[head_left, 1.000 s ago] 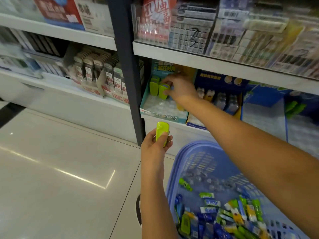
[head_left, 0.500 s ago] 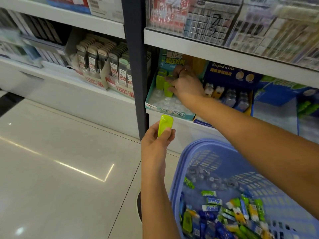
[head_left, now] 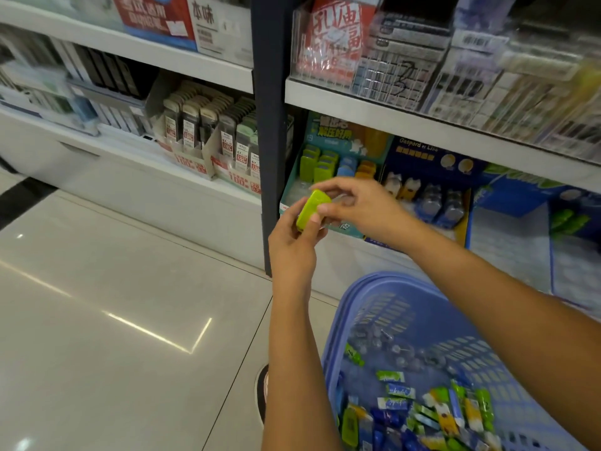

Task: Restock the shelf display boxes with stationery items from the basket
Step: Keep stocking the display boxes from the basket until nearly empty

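Handover now: my right hand (head_left: 361, 206) has drawn back out of the teal display box (head_left: 288, 190) and pinches the top of the lime-green stationery item (head_left: 313, 209). My left hand (head_left: 292, 247) grips the item from below, just in front of the box. I judge it goes in next, beside the green row (head_left: 317, 164) at the box's back.

Floor (head_left: 113, 288): pale glossy tiles with bright streaks of reflected light; a black stripe (head_left: 22, 196) crosses the far left edge. A dark upright post (head_left: 271, 157) divides two shelving bays. Left bay: carded packs (head_left: 201, 125) stand in rows in cardboard trays (head_left: 192, 162) with red-printed fronts (print too blurred to read). A red poster (head_left: 153, 14) stands on the shelf above. Upper right shelf: clear plastic bins (head_left: 400, 60) of small packaged goods.
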Tool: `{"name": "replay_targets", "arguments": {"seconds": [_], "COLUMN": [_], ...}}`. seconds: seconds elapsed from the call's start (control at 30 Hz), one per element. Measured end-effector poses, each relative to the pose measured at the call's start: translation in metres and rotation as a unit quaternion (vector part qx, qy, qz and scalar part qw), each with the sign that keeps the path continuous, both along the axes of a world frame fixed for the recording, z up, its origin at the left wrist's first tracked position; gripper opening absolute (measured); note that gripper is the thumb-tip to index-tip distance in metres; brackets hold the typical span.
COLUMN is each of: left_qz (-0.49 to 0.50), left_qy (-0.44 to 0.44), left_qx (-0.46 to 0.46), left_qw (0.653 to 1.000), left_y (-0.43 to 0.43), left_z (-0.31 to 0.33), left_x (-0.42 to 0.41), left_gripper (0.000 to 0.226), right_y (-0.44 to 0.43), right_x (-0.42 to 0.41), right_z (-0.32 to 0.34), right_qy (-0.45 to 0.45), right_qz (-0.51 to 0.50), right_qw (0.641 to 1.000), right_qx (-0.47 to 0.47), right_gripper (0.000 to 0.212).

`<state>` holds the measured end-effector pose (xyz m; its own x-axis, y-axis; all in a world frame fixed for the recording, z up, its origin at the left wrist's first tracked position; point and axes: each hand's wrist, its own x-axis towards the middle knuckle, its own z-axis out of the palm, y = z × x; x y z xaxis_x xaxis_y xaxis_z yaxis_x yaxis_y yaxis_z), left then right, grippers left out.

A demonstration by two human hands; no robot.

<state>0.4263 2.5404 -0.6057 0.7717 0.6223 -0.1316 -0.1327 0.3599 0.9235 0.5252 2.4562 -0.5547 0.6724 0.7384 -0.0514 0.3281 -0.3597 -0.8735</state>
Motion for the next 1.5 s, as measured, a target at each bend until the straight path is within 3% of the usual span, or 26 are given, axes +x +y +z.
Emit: {"name": "replay_targets", "arguments": {"seconds": [0.07,0.13,0.2,0.3,0.4,0.63,0.87,1.1,1.37,1.5], "left_qz": [0.017,0.060,0.051,0.000,0.005,0.007,-0.015,-0.024,-0.045,-0.053], "left_qy": [0.023,0.104,0.165,0.198,0.182,0.177,0.184,0.190,0.196,0.191], "left_qx": [0.064,0.205,0.322,0.380,0.385,0.382,0.383,0.369,0.377,0.366], "left_qw": [0.998,0.971,0.931,0.904,0.905,0.907,0.905,0.909,0.904,0.909], "left_y": [0.002,0.006,0.005,-0.004,-0.009,-0.005,-0.002,-0.005,0.003,-0.003], "left_z": [0.000,-0.004,-0.010,-0.020,-0.025,-0.029,-0.026,-0.023,-0.020,-0.015], "left_x": [0.008,0.014,0.016,0.016,0.014,0.015,0.013,0.015,0.012,0.003], "left_gripper": [0.032,0.038,0.041,0.046,0.049,0.049,0.049,0.053,0.052,0.056], "right_y": [0.005,0.015,0.030,0.055,0.070,0.077,0.066,0.084,0.076,0.067], "right_x": [0.006,0.020,0.037,0.054,0.061,0.066,0.063,0.052,0.057,0.049], "right_z": [0.005,0.007,0.007,0.002,-0.007,-0.015,-0.012,-0.001,-0.017,-0.006], "right_qy": [0.004,-0.059,-0.176,-0.250,-0.283,-0.346,-0.279,-0.217,-0.259,-0.287], "right_qz": [-0.040,-0.118,-0.149,-0.109,-0.096,-0.096,-0.114,-0.114,-0.127,-0.085], "right_qw": [0.999,0.991,0.972,0.955,0.938,0.908,0.922,0.948,0.930,0.918], "right_qx": [0.024,0.027,-0.038,-0.114,-0.174,-0.217,-0.245,-0.204,-0.228,-0.261], "right_gripper": [0.029,0.031,0.033,0.035,0.033,0.032,0.030,0.030,0.035,0.041]}}
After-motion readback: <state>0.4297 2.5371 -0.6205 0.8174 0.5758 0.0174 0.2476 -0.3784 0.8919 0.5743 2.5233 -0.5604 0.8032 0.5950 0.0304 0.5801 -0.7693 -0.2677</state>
